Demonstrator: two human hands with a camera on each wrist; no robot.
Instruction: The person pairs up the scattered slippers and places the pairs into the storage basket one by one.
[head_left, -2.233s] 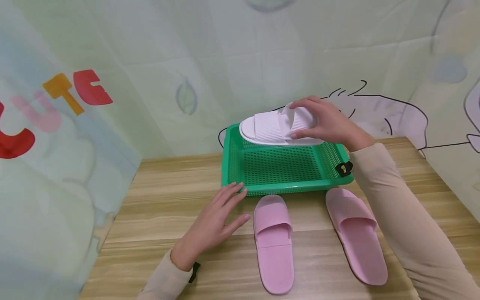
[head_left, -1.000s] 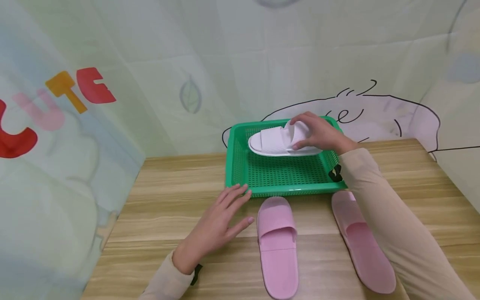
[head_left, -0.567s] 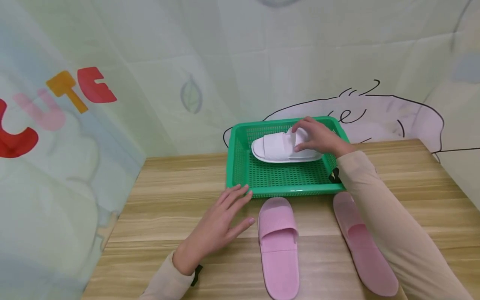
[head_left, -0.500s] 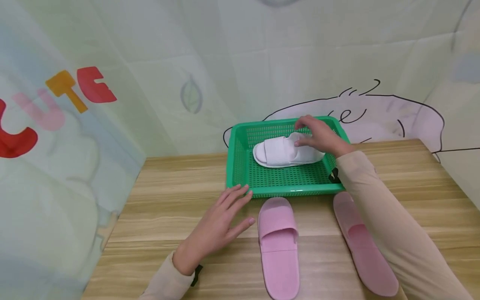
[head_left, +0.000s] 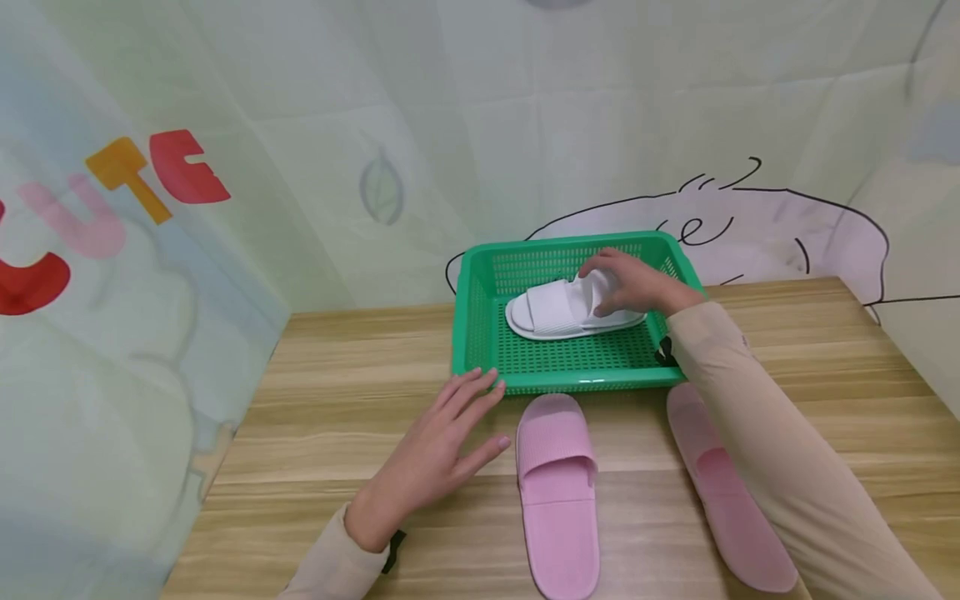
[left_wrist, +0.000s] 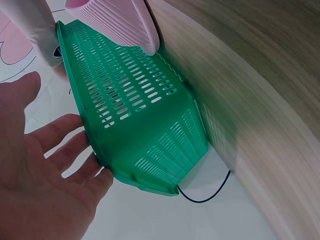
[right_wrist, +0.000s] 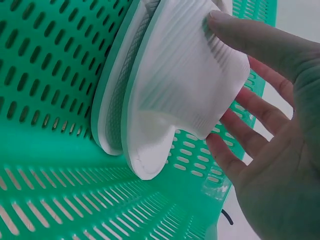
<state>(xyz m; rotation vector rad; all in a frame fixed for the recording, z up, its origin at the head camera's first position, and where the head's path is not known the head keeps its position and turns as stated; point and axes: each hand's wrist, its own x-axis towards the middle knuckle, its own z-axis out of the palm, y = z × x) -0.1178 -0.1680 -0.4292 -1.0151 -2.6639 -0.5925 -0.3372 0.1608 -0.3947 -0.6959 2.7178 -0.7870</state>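
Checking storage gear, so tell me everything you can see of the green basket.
The green basket is rectangular and shallow, plastic-looking, with slotted walls and floor and a smooth, solid rim. It sits upright on the wooden table, long side to the front, near the patterned backdrop. White slippers lie inside, toward the back. The left hand touches the rim near the front left corner; a sleeve hides the front right corner.

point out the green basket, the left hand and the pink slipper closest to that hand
Green basket (head_left: pixel 555 383): head view, on its near rim.
Left hand (head_left: pixel 427 446): head view, on the back of the hand.
Pink slipper (head_left: pixel 558 492): head view, on the insole behind its strap.
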